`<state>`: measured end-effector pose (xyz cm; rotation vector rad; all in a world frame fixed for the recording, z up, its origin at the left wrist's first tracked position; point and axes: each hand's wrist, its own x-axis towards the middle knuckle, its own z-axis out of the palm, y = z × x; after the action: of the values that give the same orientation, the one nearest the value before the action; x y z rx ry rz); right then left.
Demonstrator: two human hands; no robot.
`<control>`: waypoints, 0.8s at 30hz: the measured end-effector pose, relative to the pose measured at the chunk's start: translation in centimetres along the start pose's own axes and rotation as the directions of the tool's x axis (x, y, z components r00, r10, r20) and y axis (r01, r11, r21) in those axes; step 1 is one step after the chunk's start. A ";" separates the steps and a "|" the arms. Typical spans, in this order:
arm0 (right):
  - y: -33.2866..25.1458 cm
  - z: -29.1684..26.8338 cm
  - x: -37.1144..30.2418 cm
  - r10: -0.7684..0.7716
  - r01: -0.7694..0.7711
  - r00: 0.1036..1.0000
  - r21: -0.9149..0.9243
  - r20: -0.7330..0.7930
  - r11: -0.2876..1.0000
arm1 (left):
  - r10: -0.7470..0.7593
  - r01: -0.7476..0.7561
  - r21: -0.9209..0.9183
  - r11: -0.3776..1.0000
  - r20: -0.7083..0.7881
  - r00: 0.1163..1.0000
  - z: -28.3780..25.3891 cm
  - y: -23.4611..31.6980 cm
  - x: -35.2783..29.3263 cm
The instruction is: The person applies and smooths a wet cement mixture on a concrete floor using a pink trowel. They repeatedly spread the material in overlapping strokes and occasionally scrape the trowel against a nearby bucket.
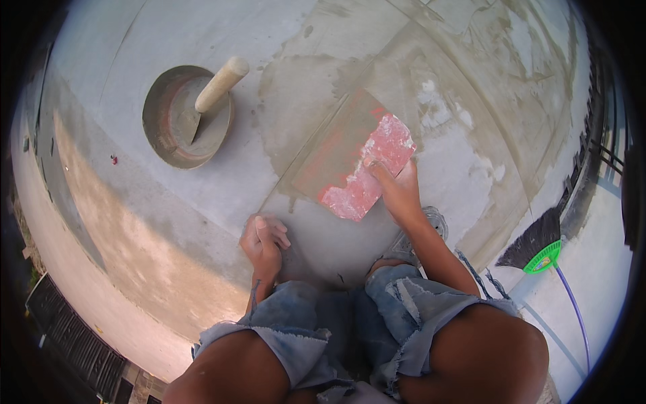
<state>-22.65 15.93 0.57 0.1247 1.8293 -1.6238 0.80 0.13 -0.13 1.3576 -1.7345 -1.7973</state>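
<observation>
My right hand (398, 192) grips the lower right edge of a flat, red rectangular spreader (372, 168), thumb on top and fingers underneath. Wet grey paste coats the spreader's far left part, and whitish crust marks the bare red strip. The spreader lies low over the smeared grey floor. Beside my left knee, my left hand (264, 242) is half curled, fingers apart and dusty, with nothing visible in it. Ahead to the left stands a round grey bowl (153, 128) with paste on its walls. A trowel (222, 84) with a pale wooden handle leans inside it.
Wet and dried grey patches cover the floor (309, 40) ahead and to the right. A black-bristled broom (542, 256) with a green head and purple handle lies at the right. A dark grating (74, 337) is at the lower left, and a railing (609, 158) at the far right.
</observation>
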 end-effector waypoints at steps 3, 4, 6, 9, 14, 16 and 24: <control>-1.2 -1.0 -1.2 0.010 -0.009 1.000 -0.034 0.024 0.999 | 0.040 -0.039 0.016 0.999 -0.004 0.999 0.7 0.1 0.6; -1.5 -1.6 -1.8 0.016 -0.015 0.999 -0.041 0.032 0.999 | 0.055 -0.055 0.034 0.998 -0.008 0.998 0.8 0.0 0.7; -1.6 -1.9 -2.4 0.036 -0.035 0.999 -0.053 0.030 0.998 | 0.096 -0.096 0.081 0.992 0.011 0.995 0.7 -0.4 0.9; -1.4 -1.1 -2.0 0.032 -0.032 0.999 -0.037 0.011 0.999 | 0.119 -0.120 0.084 0.989 0.025 0.993 0.7 -1.3 1.4; -0.2 0.2 -0.3 0.011 -0.011 0.999 -0.009 0.034 1.000 | -0.003 0.003 0.023 1.000 -0.022 1.000 0.9 0.0 1.5; -1.6 -0.1 -1.6 0.019 -0.018 0.999 -0.029 0.031 0.999 | -0.029 0.029 -0.004 1.000 -0.028 0.999 0.7 -0.3 1.6; 0.5 -0.3 0.3 -0.012 0.012 1.000 -0.014 -0.011 1.000 | -0.017 0.017 -0.015 1.000 -0.025 1.000 1.0 -0.4 2.1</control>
<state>-22.71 16.18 0.01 0.1171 1.8520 -1.6215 -0.90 -0.76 -1.54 1.3873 -1.6982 -1.7911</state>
